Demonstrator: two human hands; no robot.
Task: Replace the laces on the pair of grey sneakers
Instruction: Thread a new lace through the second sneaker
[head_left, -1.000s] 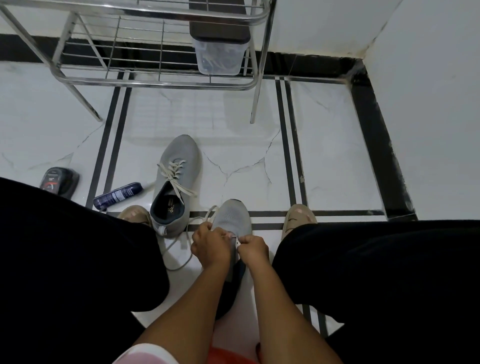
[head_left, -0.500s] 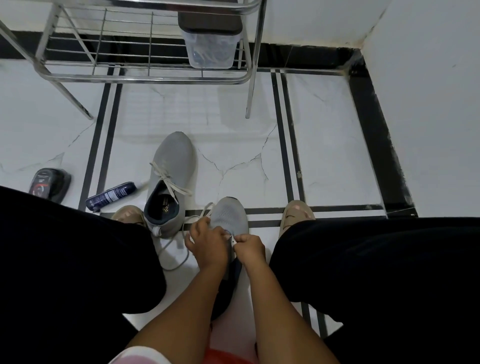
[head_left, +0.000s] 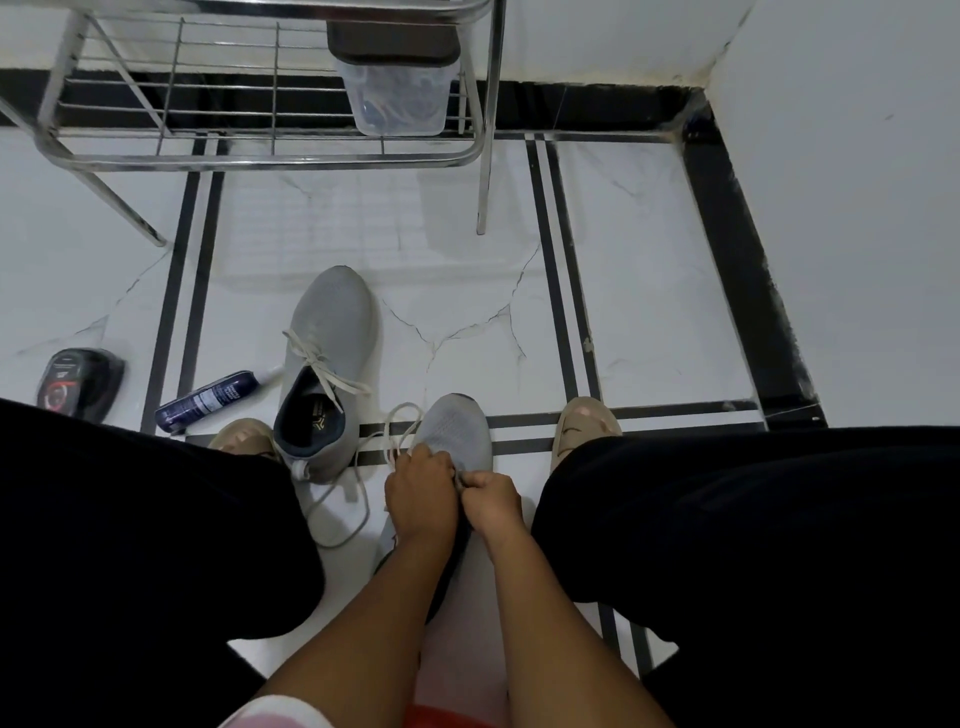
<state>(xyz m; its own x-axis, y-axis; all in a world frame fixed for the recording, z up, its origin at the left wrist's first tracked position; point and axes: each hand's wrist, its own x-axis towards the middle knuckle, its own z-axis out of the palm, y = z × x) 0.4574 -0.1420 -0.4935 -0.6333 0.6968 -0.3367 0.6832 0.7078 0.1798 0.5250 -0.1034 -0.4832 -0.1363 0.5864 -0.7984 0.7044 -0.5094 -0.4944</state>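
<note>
1. Pinching together over the near sneaker (head_left: 457, 428), the left hand (head_left: 421, 496) and right hand (head_left: 491, 501) meet at its eyelets, fingers closed on a lace (head_left: 358, 499) that loops onto the floor left of this sneaker.
2. The second sneaker (head_left: 330, 364) lies just left of and beyond it, loosely laced.
3. A clear tub (head_left: 397, 101) with a dark lid sits on a wire rack (head_left: 270, 156) well beyond the near sneaker, holding tangled dark and pale cords.
4. A spray can (head_left: 208, 400) lies left of the second sneaker.
5. Open tiled floor (head_left: 457, 291) separates near sneaker and rack; black-trousered legs hem it in on both sides.
</note>
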